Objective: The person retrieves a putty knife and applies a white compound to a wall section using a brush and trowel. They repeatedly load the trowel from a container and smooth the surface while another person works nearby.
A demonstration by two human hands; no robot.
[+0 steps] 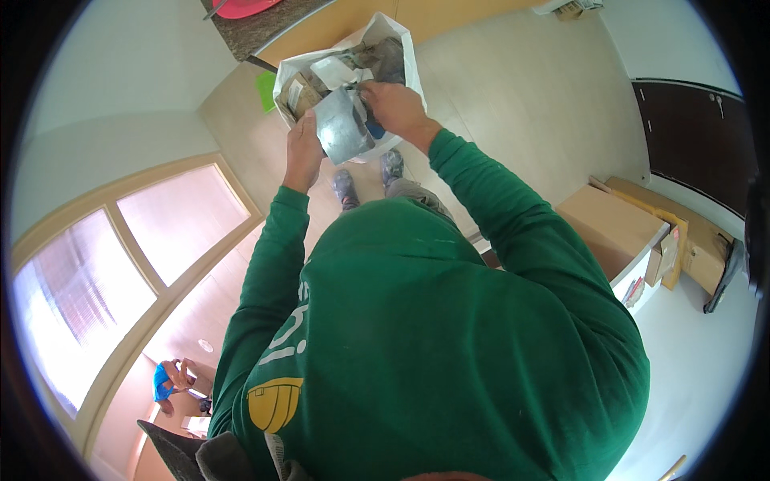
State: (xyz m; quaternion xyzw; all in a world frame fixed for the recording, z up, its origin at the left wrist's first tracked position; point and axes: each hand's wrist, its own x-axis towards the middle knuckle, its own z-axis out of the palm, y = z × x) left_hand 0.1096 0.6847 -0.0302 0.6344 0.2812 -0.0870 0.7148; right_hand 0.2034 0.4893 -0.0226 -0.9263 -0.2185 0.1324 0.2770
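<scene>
A shiny grey panel (343,128) sits over the near edge of an open white bag (412,72). The left hand (304,146), half closed, grips its left side. The right hand (395,109) curls at its far-right side, its hold unclear. The panel's long axis slants from far left to near right.

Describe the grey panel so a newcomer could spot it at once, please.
Find the large white bag, upper centre. Over its near side, by the left hand, is a rectangular grey panel. Its shiny face sets it apart from the brown piece beside it.
</scene>
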